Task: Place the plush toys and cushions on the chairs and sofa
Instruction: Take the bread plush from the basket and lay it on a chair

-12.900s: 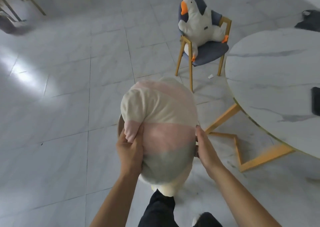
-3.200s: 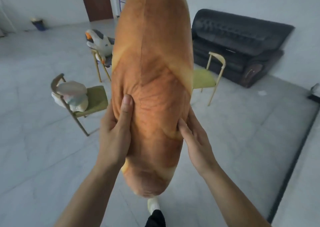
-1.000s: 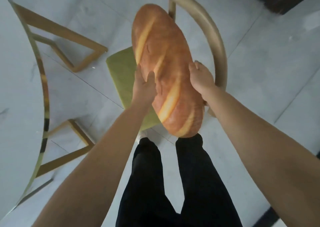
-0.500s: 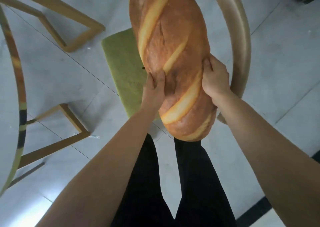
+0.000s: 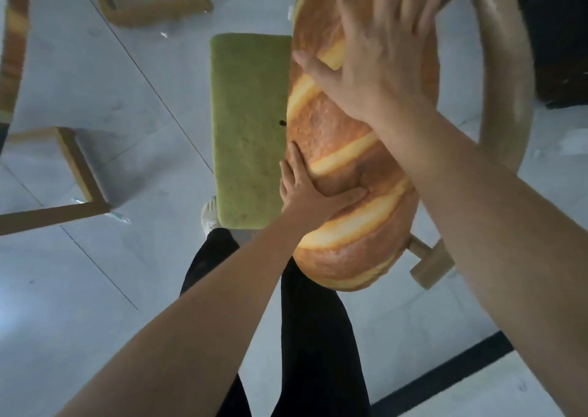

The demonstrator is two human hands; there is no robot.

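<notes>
Pale floor tiles surround the green chair seat, where the bread-shaped cushion lies. Left hand presses flat on it; right hand hovers spread. Soft, light; grip its flanks.

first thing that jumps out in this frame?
The huge bread-shaped cushion, filling the centre and lying along the right side of the green chair seat, its near end overhanging the front edge. The right hand is spread flat over its upper part, blurred, while the left hand presses its left flank. The curved wooden chair back arcs round the right side.
</notes>
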